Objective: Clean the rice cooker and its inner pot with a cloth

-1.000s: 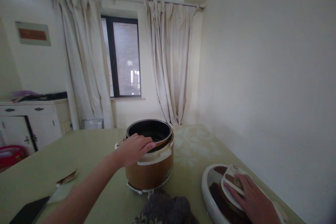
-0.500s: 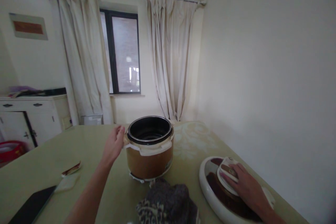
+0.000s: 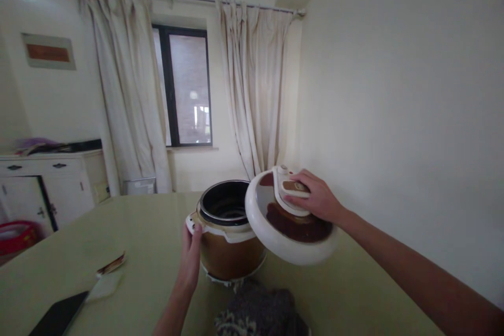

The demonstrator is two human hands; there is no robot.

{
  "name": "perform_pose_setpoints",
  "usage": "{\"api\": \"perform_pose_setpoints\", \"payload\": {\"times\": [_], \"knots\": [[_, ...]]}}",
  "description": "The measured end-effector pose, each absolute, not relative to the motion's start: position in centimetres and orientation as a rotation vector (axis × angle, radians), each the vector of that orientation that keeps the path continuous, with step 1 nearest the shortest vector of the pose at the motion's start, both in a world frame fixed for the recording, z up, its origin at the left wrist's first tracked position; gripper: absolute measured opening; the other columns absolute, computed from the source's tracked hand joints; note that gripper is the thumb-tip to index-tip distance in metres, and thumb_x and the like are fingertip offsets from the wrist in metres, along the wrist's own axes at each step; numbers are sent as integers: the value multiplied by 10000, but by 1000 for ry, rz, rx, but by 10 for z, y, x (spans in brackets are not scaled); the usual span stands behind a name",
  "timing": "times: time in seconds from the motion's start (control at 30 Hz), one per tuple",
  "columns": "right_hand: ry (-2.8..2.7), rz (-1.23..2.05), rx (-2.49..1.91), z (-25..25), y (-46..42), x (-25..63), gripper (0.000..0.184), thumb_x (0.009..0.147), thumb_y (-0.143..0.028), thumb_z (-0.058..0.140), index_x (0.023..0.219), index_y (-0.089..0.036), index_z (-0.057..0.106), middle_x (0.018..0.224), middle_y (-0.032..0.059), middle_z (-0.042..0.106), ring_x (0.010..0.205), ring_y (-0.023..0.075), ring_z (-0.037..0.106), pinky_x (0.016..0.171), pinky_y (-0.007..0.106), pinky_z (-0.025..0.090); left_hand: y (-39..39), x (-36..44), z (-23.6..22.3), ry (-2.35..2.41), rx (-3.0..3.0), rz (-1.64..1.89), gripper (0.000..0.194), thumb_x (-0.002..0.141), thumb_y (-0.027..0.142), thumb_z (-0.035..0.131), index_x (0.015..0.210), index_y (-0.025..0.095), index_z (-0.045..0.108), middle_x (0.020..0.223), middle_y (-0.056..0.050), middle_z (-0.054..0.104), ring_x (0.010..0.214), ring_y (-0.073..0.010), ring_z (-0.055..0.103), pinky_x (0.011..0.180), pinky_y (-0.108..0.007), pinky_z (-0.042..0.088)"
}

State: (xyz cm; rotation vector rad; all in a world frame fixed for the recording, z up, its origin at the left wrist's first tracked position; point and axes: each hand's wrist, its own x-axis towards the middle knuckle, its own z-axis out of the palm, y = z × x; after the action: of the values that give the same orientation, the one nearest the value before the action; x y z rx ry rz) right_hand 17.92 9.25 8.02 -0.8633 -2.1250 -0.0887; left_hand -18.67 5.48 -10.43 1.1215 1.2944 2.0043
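Note:
A brown and white electric pressure cooker (image 3: 232,257) stands on the table with its dark inner pot (image 3: 222,202) uncovered. My left hand (image 3: 191,252) is closed on the cooker's white side handle. Tilted beside the pot's right rim is the round white and brown lid (image 3: 293,249), held up off the table. My right hand (image 3: 315,197) wraps round the grip on top of that lid. The lid hides part of the cooker's right side. In front of the cooker lies a bunched dark grey cloth (image 3: 263,310) with a pale pattern.
On the left of the green table (image 3: 157,252) lie a dark flat tablet-like object (image 3: 59,315) and a small packet (image 3: 112,263). Walls rise behind and to the right. A white cabinet (image 3: 86,173) and a red tub (image 3: 18,236) are at far left.
My right hand has lifted the lid from the table and brought it left to the pot. My left hand has moved lower on the cooker's handle.

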Motion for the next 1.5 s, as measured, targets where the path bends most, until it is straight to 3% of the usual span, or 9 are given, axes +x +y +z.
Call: {"api": "perform_pose_setpoints", "payload": {"times": [0.13,0.33,0.5,0.63,0.73,0.83,1.03,1.27,1.5], "knots": [[-2412,-6,-687,111,139,114,483,902,-611,746,1152,-206,661,1127,80,663,1022,258,662,928,377,502,46,-178,-109,1252,1121,1915,781,784,619,825,1438,286,558,1416,-111,692,1309,-338,671,1125,-468,535],[-2665,102,-587,108,180,42,456,957,-560,701,1232,-206,621,1266,103,643,1080,261,650,954,375,488,60,-184,-127,1276,1078,1987,766,741,542,865,1397,266,582,1426,-112,674,1298,-326,668,1113,-458,535],[-2760,12,-485,102,190,20,444,965,-467,726,1275,-168,615,1274,139,656,1235,283,587,1113,417,424,68,-185,-138,1309,1048,1989,834,748,563,850,1459,264,534,1447,-123,650,1229,-311,694,1056,-425,565],[-2895,-52,-597,116,182,15,487,978,-421,694,1386,-179,586,1378,148,639,1314,285,565,1173,449,381,66,-183,-135,1369,1079,1974,824,755,602,833,1451,279,531,1492,-117,620,1307,-334,654,1119,-459,533],[-2876,-210,-996,131,168,9,602,908,-594,713,1368,-215,628,1410,181,628,1303,378,599,1092,537,447,64,-180,-129,1328,1098,1992,828,760,610,824,1458,295,511,1501,-108,623,1359,-340,629,1133,-456,529],[-2772,-235,-1430,138,152,-5,837,804,-801,693,1348,-166,654,1390,261,656,1257,464,643,1011,591,497,63,-176,-124,1284,1096,2004,845,768,596,814,1484,290,486,1461,-114,652,1330,-341,652,1101,-456,555],[-2587,-225,-1527,126,141,-25,857,791,-794,668,1286,-95,696,1320,285,710,1242,439,669,974,514,542,61,-175,-118,1247,1080,2022,808,752,566,829,1439,268,527,1442,-126,661,1330,-346,652,1119,-470,542],[-2759,-106,-1340,136,160,-3,817,813,-765,608,1401,-198,588,1348,220,697,1187,414,688,891,470,566,60,-176,-119,1259,1066,2020,809,743,570,851,1421,260,536,1464,-129,654,1340,-341,650,1120,-456,544],[-2954,159,-1107,144,176,-6,745,762,-444,746,1448,-241,535,1265,101,726,1020,262,705,788,300,530,58,-175,-118,1254,1044,2018,846,737,558,860,1455,267,519,1495,-137,631,1351,-342,644,1141,-482,531]]}}
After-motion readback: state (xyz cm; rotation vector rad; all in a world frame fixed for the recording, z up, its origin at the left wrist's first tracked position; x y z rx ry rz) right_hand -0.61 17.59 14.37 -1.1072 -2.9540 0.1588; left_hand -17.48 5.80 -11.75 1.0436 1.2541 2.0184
